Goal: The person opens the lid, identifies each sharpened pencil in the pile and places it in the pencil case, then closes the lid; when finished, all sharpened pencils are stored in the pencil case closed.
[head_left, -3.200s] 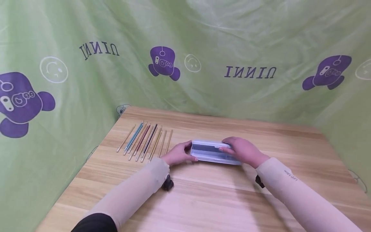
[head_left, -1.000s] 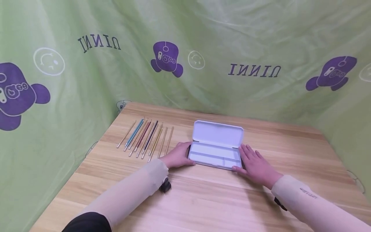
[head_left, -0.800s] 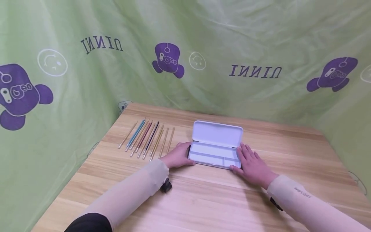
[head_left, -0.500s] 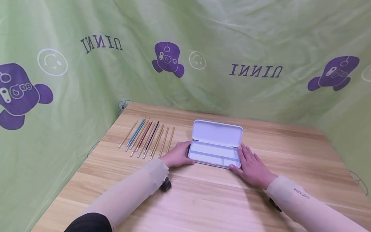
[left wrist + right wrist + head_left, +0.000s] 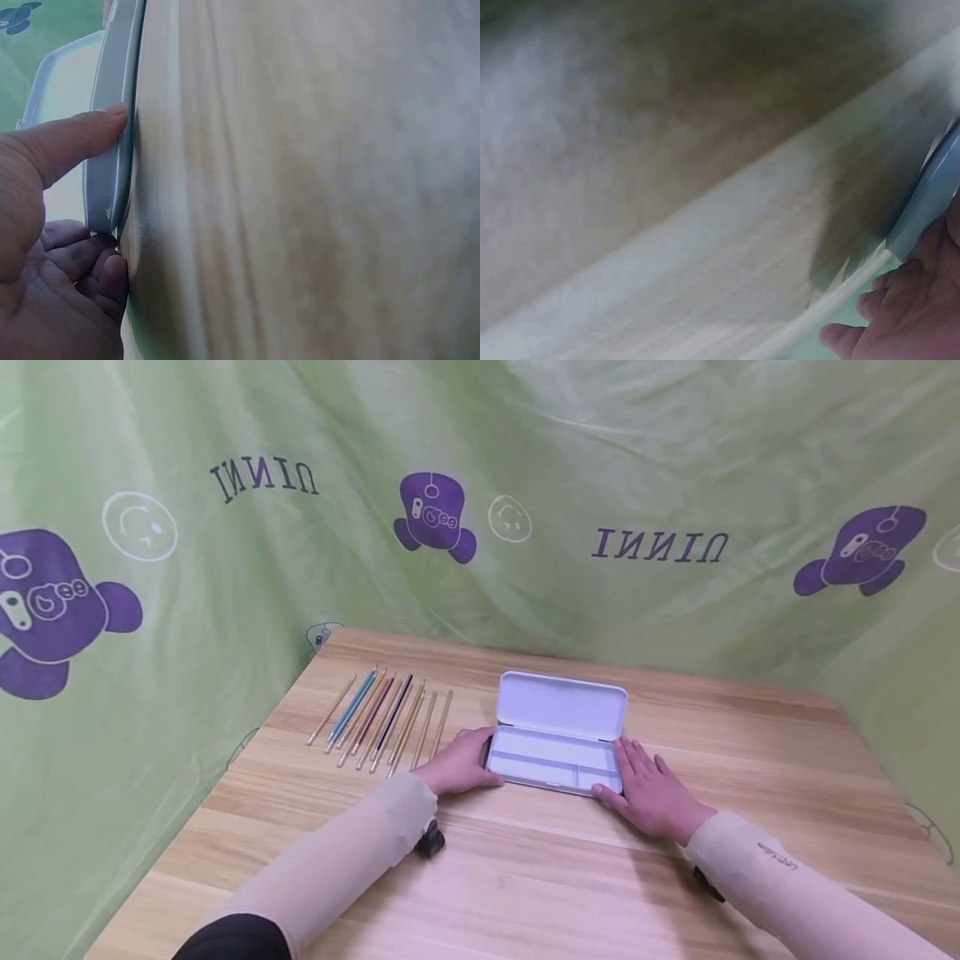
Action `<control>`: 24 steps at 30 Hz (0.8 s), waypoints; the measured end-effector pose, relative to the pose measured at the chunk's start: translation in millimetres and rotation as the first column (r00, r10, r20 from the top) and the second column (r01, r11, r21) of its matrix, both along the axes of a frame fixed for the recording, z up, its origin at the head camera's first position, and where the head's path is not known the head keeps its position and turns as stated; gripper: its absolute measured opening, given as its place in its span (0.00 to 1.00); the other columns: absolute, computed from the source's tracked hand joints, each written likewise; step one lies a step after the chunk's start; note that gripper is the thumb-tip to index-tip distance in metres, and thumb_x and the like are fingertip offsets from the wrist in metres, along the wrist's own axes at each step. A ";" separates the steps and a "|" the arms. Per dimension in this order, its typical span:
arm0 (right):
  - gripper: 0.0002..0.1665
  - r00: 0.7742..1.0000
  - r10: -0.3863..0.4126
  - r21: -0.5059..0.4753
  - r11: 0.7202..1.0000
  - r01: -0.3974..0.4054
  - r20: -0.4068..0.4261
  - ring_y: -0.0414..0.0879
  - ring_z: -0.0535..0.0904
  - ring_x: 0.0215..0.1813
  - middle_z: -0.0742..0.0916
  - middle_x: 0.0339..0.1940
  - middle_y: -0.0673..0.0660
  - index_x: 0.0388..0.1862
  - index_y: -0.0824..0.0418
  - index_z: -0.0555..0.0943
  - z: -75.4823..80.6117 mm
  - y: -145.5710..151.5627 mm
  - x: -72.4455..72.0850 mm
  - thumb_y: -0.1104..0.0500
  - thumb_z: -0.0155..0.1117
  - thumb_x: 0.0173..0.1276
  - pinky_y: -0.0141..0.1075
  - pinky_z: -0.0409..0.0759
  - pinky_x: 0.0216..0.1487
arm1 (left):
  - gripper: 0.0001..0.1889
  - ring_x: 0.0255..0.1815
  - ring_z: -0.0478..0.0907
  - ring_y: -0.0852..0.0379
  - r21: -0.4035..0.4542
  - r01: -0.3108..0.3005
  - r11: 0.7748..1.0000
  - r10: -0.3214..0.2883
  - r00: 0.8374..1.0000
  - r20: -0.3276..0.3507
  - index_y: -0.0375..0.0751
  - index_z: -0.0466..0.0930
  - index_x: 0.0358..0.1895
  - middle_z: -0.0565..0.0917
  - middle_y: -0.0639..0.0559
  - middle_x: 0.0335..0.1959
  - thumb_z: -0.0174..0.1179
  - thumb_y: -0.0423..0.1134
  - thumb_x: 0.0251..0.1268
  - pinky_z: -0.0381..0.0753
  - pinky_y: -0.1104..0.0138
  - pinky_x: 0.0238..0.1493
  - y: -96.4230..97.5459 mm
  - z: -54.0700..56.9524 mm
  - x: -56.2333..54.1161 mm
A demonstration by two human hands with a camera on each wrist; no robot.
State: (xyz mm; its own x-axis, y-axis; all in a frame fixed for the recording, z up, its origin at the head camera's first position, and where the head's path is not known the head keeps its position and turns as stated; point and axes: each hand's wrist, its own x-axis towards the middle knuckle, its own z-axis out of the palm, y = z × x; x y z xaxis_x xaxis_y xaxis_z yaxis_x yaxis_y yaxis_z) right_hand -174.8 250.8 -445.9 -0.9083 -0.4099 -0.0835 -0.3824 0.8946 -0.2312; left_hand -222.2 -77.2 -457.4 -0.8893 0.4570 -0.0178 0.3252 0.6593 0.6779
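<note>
A pale white-lilac pencil case (image 5: 558,757) lies on the table with its lid (image 5: 561,706) raised at the back. Its tray, split into a long rear compartment and two front ones, holds nothing. My left hand (image 5: 460,763) holds the left end; in the left wrist view the thumb (image 5: 82,136) presses the front wall and the fingers curl at the corner. My right hand (image 5: 660,792) rests along the right end, fingers fairly straight and thumb at the front edge. In the right wrist view, the fingers (image 5: 900,300) extend beside the case's end.
Several pencils (image 5: 375,718), some turquoise, dark red, dark blue and plain wood, lie side by side left of the case. The wooden table (image 5: 525,877) is bordered at the back and sides by a green printed curtain (image 5: 555,602).
Since the earliest frame, the case's lid has swung back from nearly upright, and my right hand has moved from the lid to the right end. Both hands stay almost still over the last second.
</note>
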 end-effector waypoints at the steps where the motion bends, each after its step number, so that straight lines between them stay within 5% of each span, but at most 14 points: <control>1: 0.55 1.000 -0.001 0.005 1.000 0.001 0.003 0.74 0.49 0.80 0.56 0.80 0.78 0.78 0.81 0.50 -0.4 -0.2 0.0 0.36 0.50 0.80 0.70 0.48 0.76 | 0.47 0.70 0.69 0.38 -0.001 0.000 1.000 0.000 1.000 0.000 0.35 0.65 0.77 0.77 0.38 0.67 0.79 0.39 0.53 0.64 0.49 0.75 0.0 -0.4 0.0; 10: 0.57 1.000 0.003 0.039 0.999 -0.002 -0.008 0.76 0.51 0.79 0.57 0.79 0.80 0.77 0.83 0.51 -4.8 -0.5 -1.0 0.33 0.47 0.80 0.71 0.49 0.75 | 0.48 0.71 0.69 0.39 0.007 0.011 1.000 -0.011 1.000 -0.019 0.36 0.64 0.77 0.75 0.40 0.70 0.79 0.39 0.51 0.62 0.47 0.76 -4.5 0.1 0.1; 17: 0.61 1.000 0.010 0.048 0.999 -0.011 0.021 0.76 0.49 0.79 0.56 0.79 0.81 0.78 0.82 0.50 -3.3 1.2 -2.5 0.27 0.41 0.78 0.72 0.47 0.75 | 0.43 0.72 0.69 0.35 0.081 -0.163 0.983 0.159 0.986 0.050 0.28 0.58 0.78 0.70 0.32 0.73 0.71 0.40 0.65 0.68 0.46 0.73 -28.8 20.5 -2.3; 24: 0.58 1.000 0.014 0.046 0.999 -0.014 -0.006 0.75 0.51 0.79 0.57 0.79 0.80 0.77 0.83 0.52 -1.9 0.1 -2.3 0.31 0.46 0.79 0.71 0.49 0.75 | 0.37 0.71 0.69 0.34 0.239 -0.334 0.912 0.309 0.941 0.138 0.25 0.56 0.78 0.70 0.29 0.71 0.63 0.37 0.72 0.70 0.47 0.71 -81.0 47.9 -16.0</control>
State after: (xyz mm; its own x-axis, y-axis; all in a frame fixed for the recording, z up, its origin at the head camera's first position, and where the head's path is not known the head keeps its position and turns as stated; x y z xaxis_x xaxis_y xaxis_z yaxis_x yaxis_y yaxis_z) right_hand -177.1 250.8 -447.8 -0.9032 -0.4181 -0.0971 -0.3960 0.8989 -0.1874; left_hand -238.2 -158.2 -409.5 -0.9887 0.1467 -0.0308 0.0501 0.5173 0.8543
